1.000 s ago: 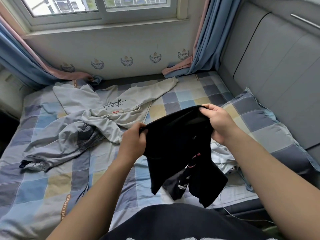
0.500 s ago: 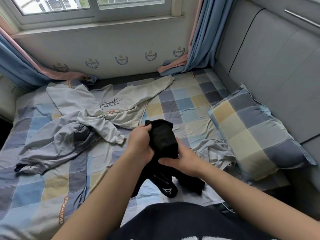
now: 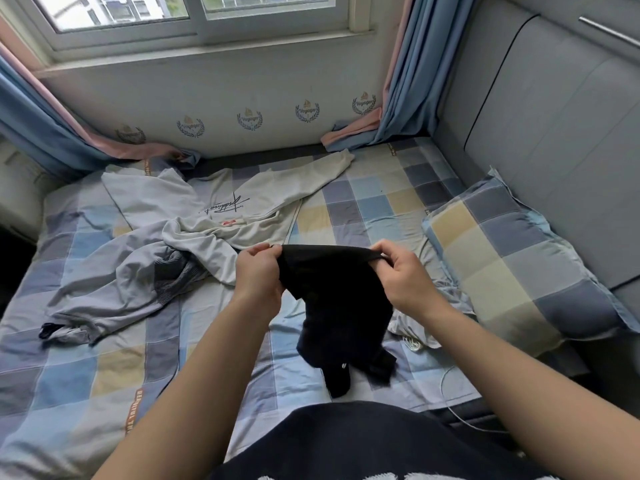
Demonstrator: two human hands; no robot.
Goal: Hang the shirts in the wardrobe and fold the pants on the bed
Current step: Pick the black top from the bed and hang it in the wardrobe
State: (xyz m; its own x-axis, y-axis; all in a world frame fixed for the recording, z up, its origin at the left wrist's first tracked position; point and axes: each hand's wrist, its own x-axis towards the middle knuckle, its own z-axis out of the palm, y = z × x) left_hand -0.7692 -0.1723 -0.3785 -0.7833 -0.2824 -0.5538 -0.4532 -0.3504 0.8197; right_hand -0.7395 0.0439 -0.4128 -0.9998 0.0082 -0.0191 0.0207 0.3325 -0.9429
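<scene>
While the black pants [image 3: 341, 299] hang over the checked bed [image 3: 374, 206], the left hand [image 3: 258, 277] pinches one end of the waistband and the right hand [image 3: 403, 277] pinches the other end, so the top edge is stretched between them. Their lower end lies on the sheet. Behind them lies a white shirt [image 3: 242, 202], touching a grey garment [image 3: 114, 285]. A checked pillow [image 3: 512, 268] lies at the right.

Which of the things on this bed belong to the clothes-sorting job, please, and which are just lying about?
Part of the job: black garment, gripped at its top edge by the left hand and right hand; cream shirt; grey garment; bed.

Lying about: checked pillow; blue curtain.
</scene>
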